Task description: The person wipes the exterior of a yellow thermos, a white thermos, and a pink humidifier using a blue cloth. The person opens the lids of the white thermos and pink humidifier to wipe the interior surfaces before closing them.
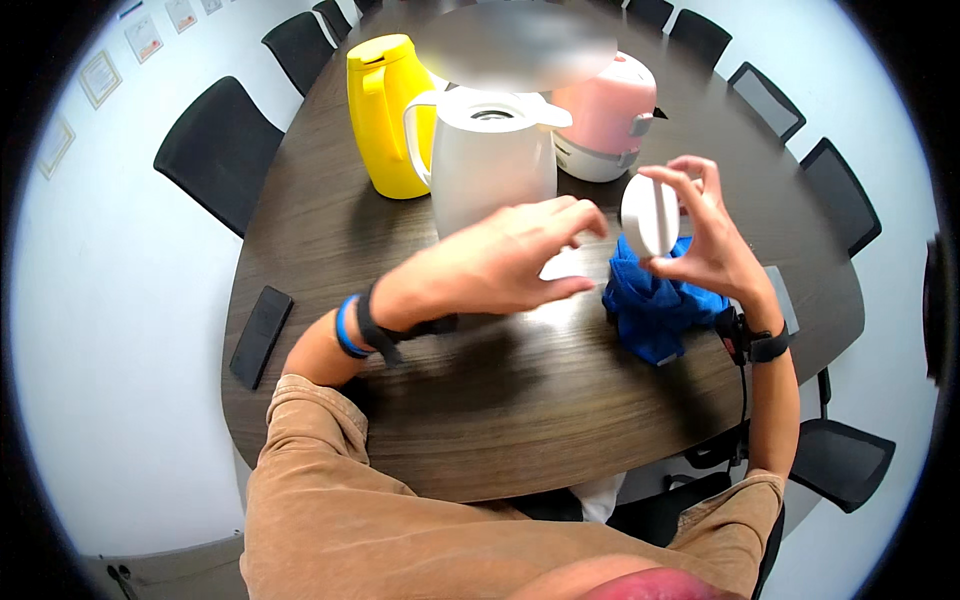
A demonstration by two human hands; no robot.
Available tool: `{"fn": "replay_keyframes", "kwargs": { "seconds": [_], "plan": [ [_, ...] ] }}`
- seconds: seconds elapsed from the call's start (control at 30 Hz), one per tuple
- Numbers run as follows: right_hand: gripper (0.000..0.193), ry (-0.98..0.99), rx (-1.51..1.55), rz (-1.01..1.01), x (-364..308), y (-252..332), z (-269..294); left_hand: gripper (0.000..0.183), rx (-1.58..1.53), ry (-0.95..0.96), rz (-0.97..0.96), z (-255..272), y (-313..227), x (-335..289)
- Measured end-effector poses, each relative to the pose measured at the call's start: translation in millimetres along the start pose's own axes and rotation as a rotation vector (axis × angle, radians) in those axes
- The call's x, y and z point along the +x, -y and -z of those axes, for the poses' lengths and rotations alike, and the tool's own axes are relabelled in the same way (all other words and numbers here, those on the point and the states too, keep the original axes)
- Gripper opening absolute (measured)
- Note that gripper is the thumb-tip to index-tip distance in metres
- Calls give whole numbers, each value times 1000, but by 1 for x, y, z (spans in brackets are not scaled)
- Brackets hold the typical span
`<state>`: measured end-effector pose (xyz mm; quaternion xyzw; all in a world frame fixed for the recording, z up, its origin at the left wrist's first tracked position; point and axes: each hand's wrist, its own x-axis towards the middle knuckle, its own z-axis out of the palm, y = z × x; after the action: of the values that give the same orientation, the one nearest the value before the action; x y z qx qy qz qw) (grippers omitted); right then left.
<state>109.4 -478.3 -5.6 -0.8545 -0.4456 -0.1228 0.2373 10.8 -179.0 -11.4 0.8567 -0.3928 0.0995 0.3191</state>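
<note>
My right hand (705,225) grips a round white lid (648,215) by its edges, holding it upright on its side over a crumpled blue cloth (650,300). With fingers apart and nothing in them, my left hand (520,255) hovers in front of a white jug (495,160), hiding its lower part. The jug has a spout pointing right and a handle on the left, and its round top opening is uncovered. Behind it to the left stands a yellow jug (385,120) with its top on. A pink and white kettle-like appliance (605,120) sits behind it to the right.
All this stands on a long dark wooden table (450,430). A black phone (262,338) lies near its left edge. Black chairs (222,150) line both sides, one of them (840,462) close at my right. A blurred patch covers the table's far middle.
</note>
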Motion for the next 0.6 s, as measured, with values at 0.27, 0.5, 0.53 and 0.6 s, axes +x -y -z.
{"fn": "replay_keyframes", "kwargs": {
  "seconds": [0.27, 0.5, 0.53, 0.6],
  "plan": [
    [92, -57, -47, 361, 101, 21, 57, 47, 203, 457, 444, 124, 22, -52],
    [82, 122, -156, 539, 187, 66, 38, 108, 374, 21, 511, 131, 73, -64],
    [81, 229, -158, 479, 197, 74, 38, 110, 312, -39, 408, 131, 81, -63],
    [79, 385, -141, 378, 209, 88, 38, 110, 325, -131, 257, 122, 89, -58]
  ]
}}
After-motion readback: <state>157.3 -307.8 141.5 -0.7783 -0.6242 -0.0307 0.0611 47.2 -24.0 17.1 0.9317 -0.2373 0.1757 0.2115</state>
